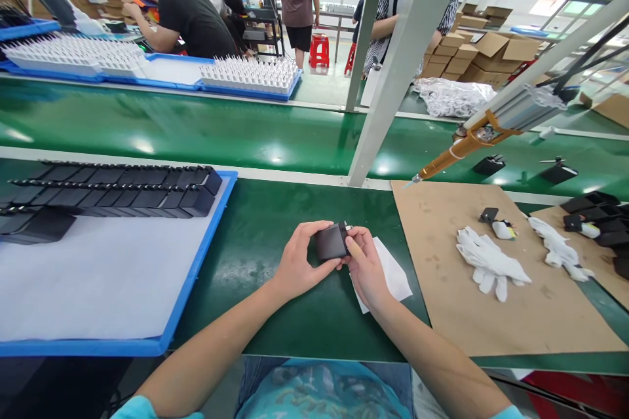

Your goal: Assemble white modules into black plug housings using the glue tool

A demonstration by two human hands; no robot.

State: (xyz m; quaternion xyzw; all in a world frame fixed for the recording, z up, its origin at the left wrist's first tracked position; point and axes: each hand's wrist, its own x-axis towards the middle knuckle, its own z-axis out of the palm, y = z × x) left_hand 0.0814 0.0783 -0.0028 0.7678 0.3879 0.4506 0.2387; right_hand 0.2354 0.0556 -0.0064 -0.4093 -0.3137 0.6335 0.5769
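A small black charger block (332, 241) with metal prongs at its right end is held over the green bench between both my hands. My left hand (297, 263) wraps its left side with fingers curled. My right hand (364, 263) pinches its right end, thumb on the front face. Under my right hand lies a white sheet of paper (396, 273). To the left a blue tray (196, 275) lined with white carries rows of the same black blocks (122, 191).
A brown cardboard mat (457, 314) at right carries white gloves (487, 263) and loose black parts (597, 216). An orange hanging screwdriver (455, 156) points down-left above it. A grey frame post (388, 85) rises behind. Other people work beyond the green conveyor (196, 131).
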